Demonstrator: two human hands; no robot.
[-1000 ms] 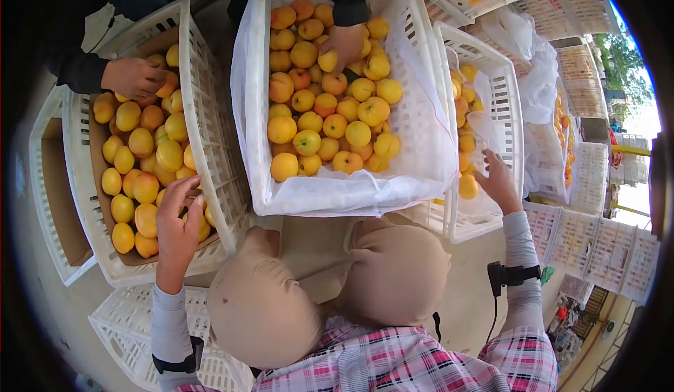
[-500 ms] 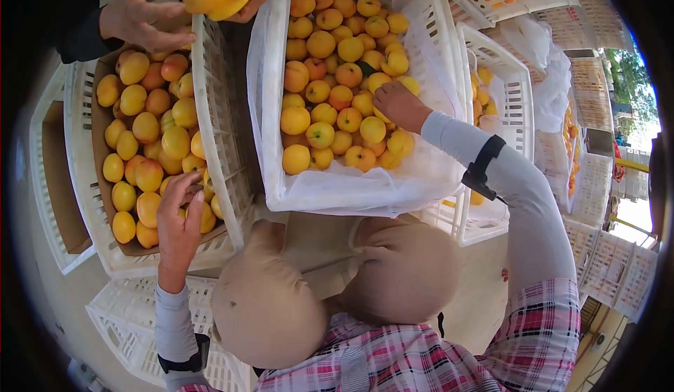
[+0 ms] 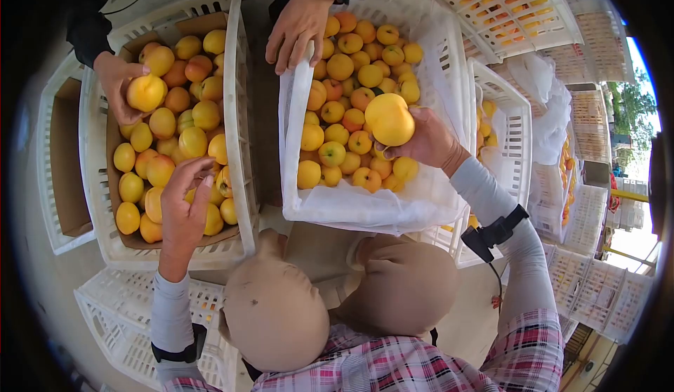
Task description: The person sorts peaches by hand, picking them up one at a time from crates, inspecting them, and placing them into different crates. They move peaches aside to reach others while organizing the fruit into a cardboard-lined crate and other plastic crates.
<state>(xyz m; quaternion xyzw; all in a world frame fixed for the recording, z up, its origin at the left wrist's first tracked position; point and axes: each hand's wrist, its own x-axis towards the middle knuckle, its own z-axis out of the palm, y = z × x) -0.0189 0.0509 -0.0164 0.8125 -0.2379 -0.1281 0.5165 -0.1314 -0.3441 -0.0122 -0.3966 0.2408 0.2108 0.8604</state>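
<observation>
A large yellow fruit (image 3: pixel 390 119) is in my right hand (image 3: pixel 428 139), raised above the lined crate (image 3: pixel 351 216) of yellow and orange fruit. My left hand (image 3: pixel 184 206) hovers at the near right part of the left crate (image 3: pixel 247 181), palm inward, fingers bent and apart, with nothing visible in it. Below and around it lie several yellow-orange fruits in a cardboard lining. White film drapes over the inner walls of the lined crate.
A co-worker's hand (image 3: pixel 119 83) holds a fruit (image 3: pixel 145 93) over the left crate; their other hand (image 3: pixel 298 30) rests on the lined crate's corner. More white crates stand at the far left, near left (image 3: pixel 133 322) and right (image 3: pixel 523 121).
My right hand has lifted a fruit out of the lined crate. The co-worker's hands have parted, one lowering a fruit to the left crate, the other now on the lined crate's corner.
</observation>
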